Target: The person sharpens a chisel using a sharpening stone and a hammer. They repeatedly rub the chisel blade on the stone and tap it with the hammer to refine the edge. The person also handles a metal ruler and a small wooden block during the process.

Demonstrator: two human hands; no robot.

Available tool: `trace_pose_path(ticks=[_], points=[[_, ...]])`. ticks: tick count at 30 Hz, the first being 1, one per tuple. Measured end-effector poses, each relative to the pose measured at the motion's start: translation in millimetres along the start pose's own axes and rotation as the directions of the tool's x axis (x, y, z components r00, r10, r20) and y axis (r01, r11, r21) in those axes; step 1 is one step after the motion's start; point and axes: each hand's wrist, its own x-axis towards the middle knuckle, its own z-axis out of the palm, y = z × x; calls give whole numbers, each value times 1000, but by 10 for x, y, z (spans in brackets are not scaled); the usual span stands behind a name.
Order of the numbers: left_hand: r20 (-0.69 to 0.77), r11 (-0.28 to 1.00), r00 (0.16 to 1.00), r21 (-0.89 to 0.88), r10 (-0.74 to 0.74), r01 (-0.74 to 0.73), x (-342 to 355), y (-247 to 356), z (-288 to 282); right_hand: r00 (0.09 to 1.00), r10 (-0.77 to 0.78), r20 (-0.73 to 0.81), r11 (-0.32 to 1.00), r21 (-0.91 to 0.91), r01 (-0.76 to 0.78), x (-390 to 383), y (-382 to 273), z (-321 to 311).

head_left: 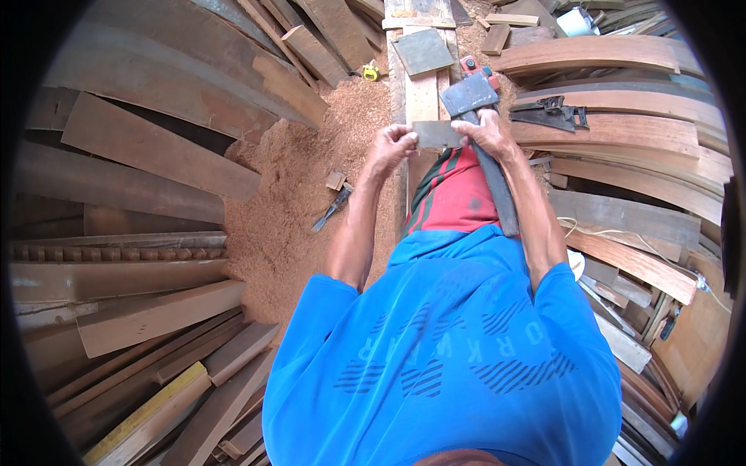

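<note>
one thin grey plate point(434, 134) is pinched at opposite ends by left hand point(394, 148) and right hand point(489, 133), apart, before the red shorts point(458, 198); from my remote post i judge this keeps it level. a dark broad-headed tool point(468, 95) lies under the right wrist, presumably for ready reach; whether that hand also grips it, i cannot tell.

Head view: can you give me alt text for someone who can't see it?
The person's left hand and right hand hold a flat grey plate between them, with a dark long-handled tool by the right hand. Sawdust lies to the left, and wooden planks are piled on both sides.
</note>
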Motion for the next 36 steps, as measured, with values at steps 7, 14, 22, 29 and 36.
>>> trace_pose_path(ticks=[7,14,22,29,36], points=[[115,982,993,187,-33,11,-447,87,507,969,213,123,967,119,-227,-389,557,-223],[508,301,733,687,452,-662,-287,-43,392,985,134,107,852,495,-170,-815,781,-306],[520,-149,830,854,201,-499,-285,77,-196,987,112,118,863,481,-155,-813,892,-295],[-326,520,945,805,-15,286,-444,149,-724,995,28,97,917,394,-64,-671,554,-296],[-92,974,995,216,-47,66,-108,-364,-310,999,5,45,1000,-22,-4,77,165,33]])
